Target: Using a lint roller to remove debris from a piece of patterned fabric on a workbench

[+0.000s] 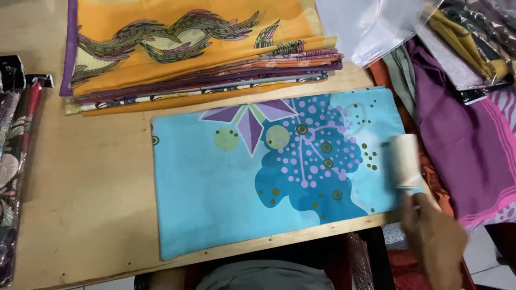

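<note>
A folded light-blue cloth (215,188) with a dark blue dotted flower print and purple leaves lies flat on the wooden table (91,172). My right hand (432,239) is at the cloth's right end, gripping the handle of a white lint roller (404,160) that rests on the cloth's right edge. The hand and roller are motion-blurred. My left hand is out of view.
A stack of folded orange and purple patterned cloths (188,48) sits behind the blue one. Clear plastic bags (371,27) and purple cloth (462,134) pile up at the right. Packaged fabrics (13,161) lie along the left edge. The table's front edge runs below the cloth.
</note>
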